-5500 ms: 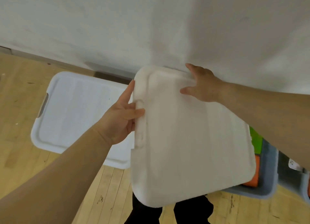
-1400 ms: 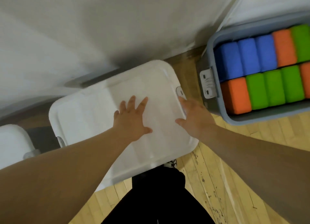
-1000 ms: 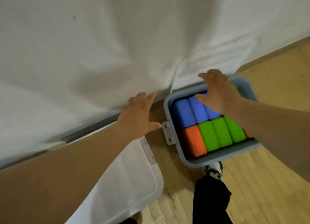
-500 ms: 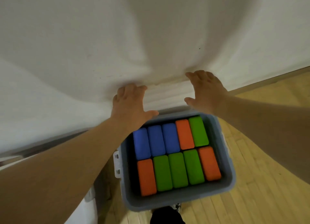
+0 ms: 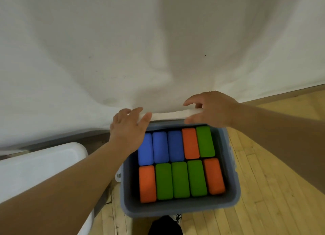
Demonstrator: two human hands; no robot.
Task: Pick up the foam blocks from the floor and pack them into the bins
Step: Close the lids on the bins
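Ten foam blocks [image 5: 179,179] fill the grey bin [image 5: 177,212]. Behind the bin a white lid [image 5: 168,114] leans at the wall. The right grip [image 5: 212,110] pinches the lid's edge, and the left grip [image 5: 128,130] rests spread on it. Packing looks finished; next, the lid must come forward and seat squarely on the bin.
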